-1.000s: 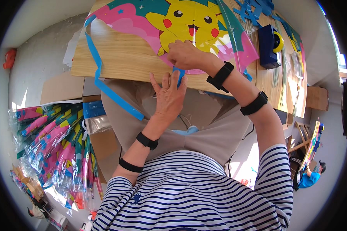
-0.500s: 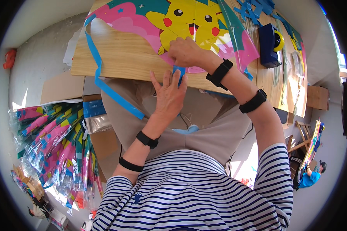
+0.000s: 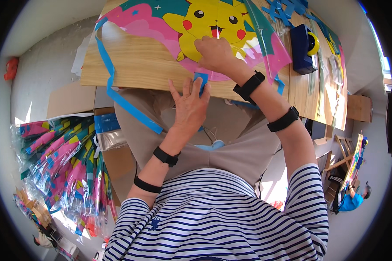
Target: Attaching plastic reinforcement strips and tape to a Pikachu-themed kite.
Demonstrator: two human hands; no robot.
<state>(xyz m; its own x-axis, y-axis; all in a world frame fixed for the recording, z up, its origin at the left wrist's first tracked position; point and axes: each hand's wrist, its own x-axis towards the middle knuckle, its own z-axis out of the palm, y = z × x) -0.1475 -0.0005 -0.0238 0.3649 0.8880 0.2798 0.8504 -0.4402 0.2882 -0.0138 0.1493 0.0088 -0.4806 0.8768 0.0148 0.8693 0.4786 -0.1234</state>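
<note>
A kite-like plastic sheet (image 3: 159, 32), pink and green with a yellow cartoon figure, lies on the wooden table (image 3: 130, 65). My left hand (image 3: 189, 106) rests at the table's near edge with its fingers spread, pressing beside and on a short blue strip (image 3: 200, 81) at the sheet's lower tip. Over the figure's lower body is my right hand (image 3: 215, 55), its fingers curled; whatever they may hold is hidden. A long blue ribbon (image 3: 107, 65) runs from the sheet's left corner down over my left thigh.
A dark blue tape dispenser (image 3: 301, 50) with a yellow core stands right of the sheet, near thin rods (image 3: 315, 82). Blue strips (image 3: 285, 11) are heaped at the far right. Bagged colourful sheets (image 3: 61, 156) lie at lower left, by cardboard boxes (image 3: 72, 100). Another person (image 3: 352, 202) sits at far right.
My right hand has moved slightly up and away from the blue strip, showing more of it. My left hand stays in nearly the same place at the edge.
</note>
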